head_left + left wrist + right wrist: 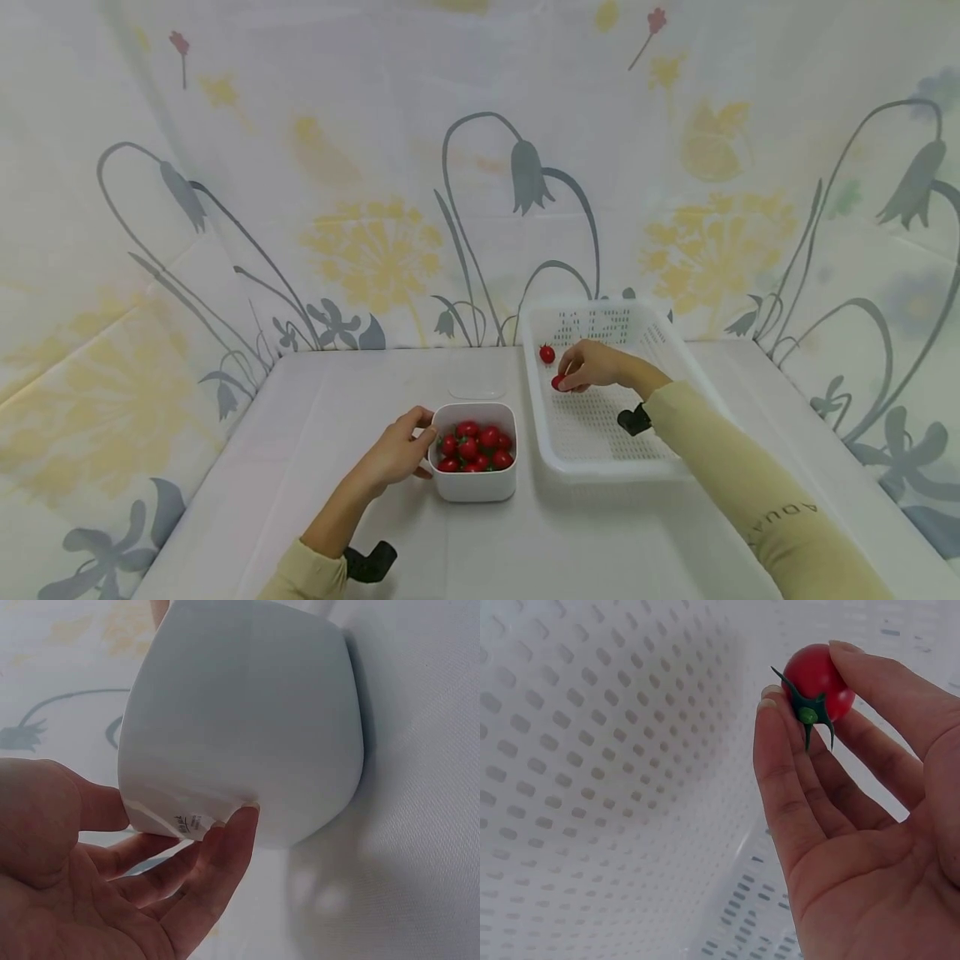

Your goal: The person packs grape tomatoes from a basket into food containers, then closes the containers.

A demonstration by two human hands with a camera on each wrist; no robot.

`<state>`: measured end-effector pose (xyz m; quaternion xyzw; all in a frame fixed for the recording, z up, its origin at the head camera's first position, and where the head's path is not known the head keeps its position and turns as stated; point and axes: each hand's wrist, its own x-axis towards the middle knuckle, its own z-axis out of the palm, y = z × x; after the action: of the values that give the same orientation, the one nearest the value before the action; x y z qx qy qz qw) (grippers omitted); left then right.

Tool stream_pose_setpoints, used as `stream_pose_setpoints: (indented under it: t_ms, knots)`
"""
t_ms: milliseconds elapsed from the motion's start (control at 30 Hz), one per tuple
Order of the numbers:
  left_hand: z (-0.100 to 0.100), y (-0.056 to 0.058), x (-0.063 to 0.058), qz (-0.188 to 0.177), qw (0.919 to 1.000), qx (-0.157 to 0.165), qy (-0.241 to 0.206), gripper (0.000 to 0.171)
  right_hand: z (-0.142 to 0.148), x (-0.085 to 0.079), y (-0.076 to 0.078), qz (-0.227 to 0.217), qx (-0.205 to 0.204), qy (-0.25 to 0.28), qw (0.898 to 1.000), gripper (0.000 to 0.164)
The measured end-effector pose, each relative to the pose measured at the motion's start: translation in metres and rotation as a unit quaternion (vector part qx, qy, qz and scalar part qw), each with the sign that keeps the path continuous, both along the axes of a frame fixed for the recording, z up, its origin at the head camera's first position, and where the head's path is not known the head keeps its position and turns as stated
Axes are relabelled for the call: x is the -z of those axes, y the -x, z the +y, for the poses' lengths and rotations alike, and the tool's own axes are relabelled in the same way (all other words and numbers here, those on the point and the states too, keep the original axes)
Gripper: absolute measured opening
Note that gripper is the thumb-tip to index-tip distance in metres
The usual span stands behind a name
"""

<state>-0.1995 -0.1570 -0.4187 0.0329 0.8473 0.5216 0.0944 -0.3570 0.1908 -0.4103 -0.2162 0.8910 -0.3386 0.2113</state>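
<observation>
My right hand (596,367) pinches a red cherry tomato (817,679) between thumb and fingertips, inside the white perforated basket (551,454). Its green stem cap shows in the right wrist view. Another cherry tomato (547,354) lies in the basket near its left wall. On the left, my left hand (401,446) grips the side of a small white square container (476,489), thumb at the rim and fingers against the outer wall (247,712). Several cherry tomatoes (468,448) are heaped in that container.
Behind the container lies a clear, flat lid-like piece (477,387) on the white table (315,400). A curtain with printed flowers (375,167) hangs along the back and sides. The basket stands just right of the container. Black straps with mounts (371,562) sit at both wrists.
</observation>
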Motion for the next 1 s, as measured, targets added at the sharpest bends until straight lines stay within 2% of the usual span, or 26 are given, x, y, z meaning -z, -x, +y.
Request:
stream_pose_setpoints:
  t_ms: [433, 1000]
  knots:
    - [0.0, 0.0, 0.0, -0.004, 1.0, 0.003, 0.003, 0.021, -0.012, -0.011, -0.015, 0.003, -0.027, 0.014, 1.0, 0.018]
    - [-0.002, 0.002, 0.0, -0.006, 1.0, 0.006, 0.004, 0.023, -0.01, -0.028, -0.032, 0.022, -0.057, 0.035, 0.998, 0.018]
